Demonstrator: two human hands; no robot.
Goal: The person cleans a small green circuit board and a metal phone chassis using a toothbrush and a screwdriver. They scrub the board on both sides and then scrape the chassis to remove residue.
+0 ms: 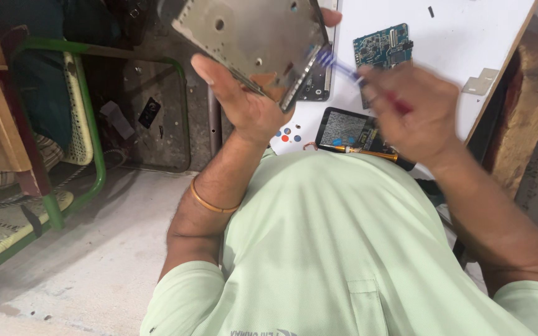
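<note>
A: The left hand [244, 102] is closed around the lower edge of a metal frame [250, 37], thumb along one side, fingers behind it. It tilts the plate up toward the face, probably so the edge nearest the tool gets light.

B: And the right hand [415, 115]?

A: Curled shut on a screwdriver [344, 70] with a clear blue shaft and a red grip. It's blurred, but the tip looks to meet the frame's right edge, just beside the left palm.

B: So the frame sits between both hands?

A: Yes, above the left, up and left of the right, over the table's [456, 37] near edge.

B: What's on the table?

A: A blue circuit board [384, 45], a dark phone [344, 129], a small metal bracket [482, 82]. A green chair frame [94, 118] stands to the left.
</note>
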